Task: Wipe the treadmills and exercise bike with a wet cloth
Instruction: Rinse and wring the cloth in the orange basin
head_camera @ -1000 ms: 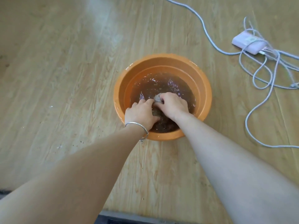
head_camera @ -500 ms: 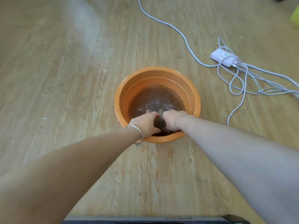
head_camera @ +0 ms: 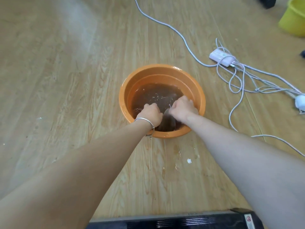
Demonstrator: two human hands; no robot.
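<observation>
An orange basin [head_camera: 162, 71] of brown, murky water stands on the wooden floor. Both my hands are inside it. My left hand [head_camera: 151, 114], with a silver bangle at the wrist, and my right hand [head_camera: 181, 108] each grip one end of a dark wet cloth [head_camera: 166, 120], which stretches between them, partly under the water. The black end of a treadmill [head_camera: 173, 221] shows at the bottom edge.
A white power strip [head_camera: 222, 57] with several tangled white cables [head_camera: 237, 83] lies on the floor to the right of the basin. A yellow bucket [head_camera: 293, 18] stands at the top right. Small white scraps and wet spots [head_camera: 189, 160] mark the floor in front of the basin.
My hands, pressed together on the cloth before, have drawn apart and stretch it between them. The camera has pulled back, so the yellow bucket and more of the treadmill show.
</observation>
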